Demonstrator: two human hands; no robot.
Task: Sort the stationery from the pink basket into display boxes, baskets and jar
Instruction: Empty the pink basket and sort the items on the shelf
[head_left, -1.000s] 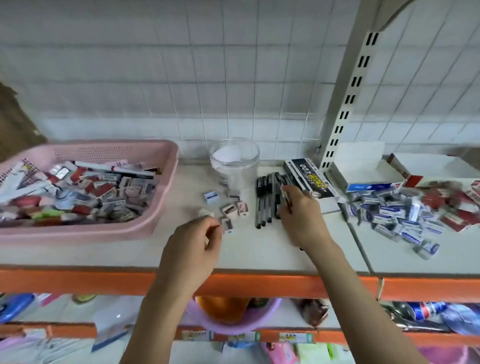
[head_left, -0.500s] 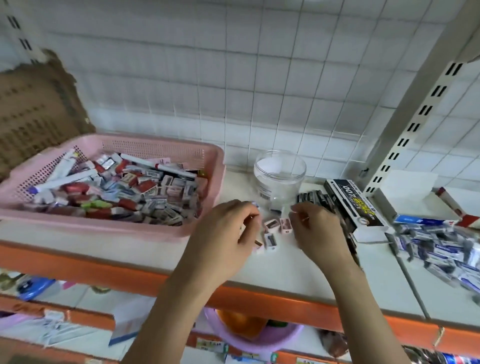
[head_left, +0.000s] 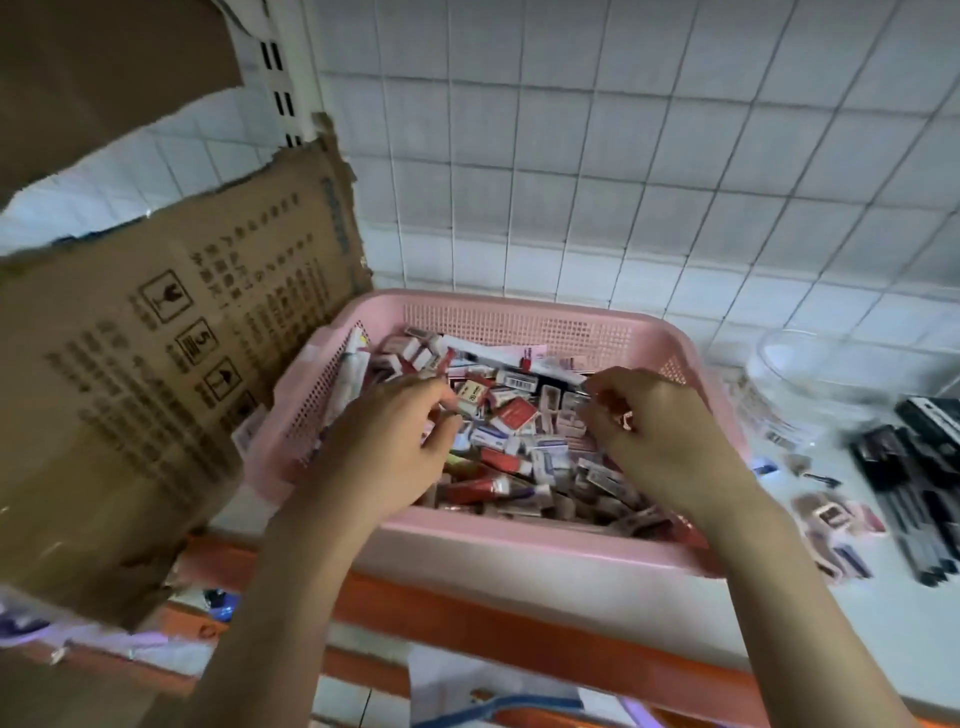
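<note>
The pink basket (head_left: 524, 319) stands on the shelf, filled with several small boxed erasers, sharpeners and tubes (head_left: 519, 431). Both hands are inside it, over the pile. My left hand (head_left: 384, 447) has its fingers curled down, with the tips at a small white box; motion blur hides whether it grips it. My right hand (head_left: 660, 436) is curled too, and a small pink sharpener (head_left: 626, 420) shows between its fingers. The clear jar (head_left: 810, 374) stands to the right of the basket.
A torn cardboard box (head_left: 156, 389) leans against the basket's left side. Black pens (head_left: 924, 493) and a few loose sharpeners (head_left: 831, 519) lie on the white shelf to the right. The orange shelf edge (head_left: 519, 623) runs along the front.
Both hands have moved left, from the loose sharpeners and pens beside the jar into the pink basket. The view has swung left and closer with them.
</note>
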